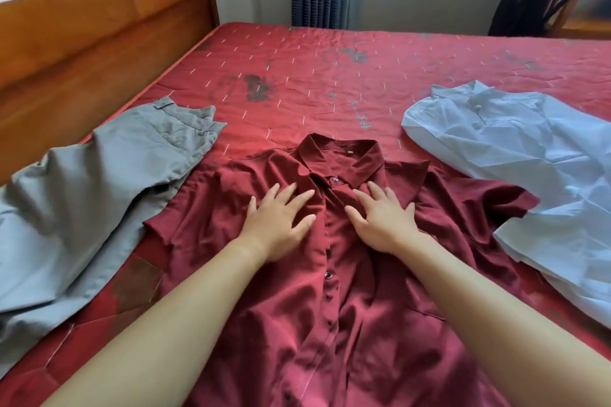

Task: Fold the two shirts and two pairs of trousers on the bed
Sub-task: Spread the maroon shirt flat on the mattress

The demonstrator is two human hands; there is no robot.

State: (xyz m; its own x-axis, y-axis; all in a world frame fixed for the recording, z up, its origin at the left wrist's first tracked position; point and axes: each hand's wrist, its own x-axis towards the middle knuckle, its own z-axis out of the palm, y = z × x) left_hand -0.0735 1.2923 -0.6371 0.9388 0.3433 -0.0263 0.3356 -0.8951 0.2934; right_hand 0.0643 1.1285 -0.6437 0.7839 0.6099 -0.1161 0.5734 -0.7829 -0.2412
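Pressing palm-down on the chest of the maroon shirt (330, 307), the left hand (279, 221) and the right hand (383, 218) lie either side of the button placket (329, 275), just below the collar (337, 155). Each grip is spread, fingers straight and fanned on the cloth, pinching nothing. The shirt lies front-up in the middle of the bed (330, 69), its long axis running straight away from the person, collar at the far end. The placket passes between the two hands, so each hand is nearest to its own half of the garment, and each sleeve lies outward from its hand. This symmetry is probably what the next move turns on, whether that is smoothing outward or taking up the sides to turn the shirt over. The grey trousers (99, 192) lie to the left, near the wooden headboard (82, 26), their edge meeting the shirt's left shoulder. The pale blue shirt (529, 175) lies to the right, crumpled, touching the maroon right sleeve. The maroon hem is cut off by the lower frame edge, and both side garments run out of view. A second pair of trousers is not visible, and nothing looks folded yet.
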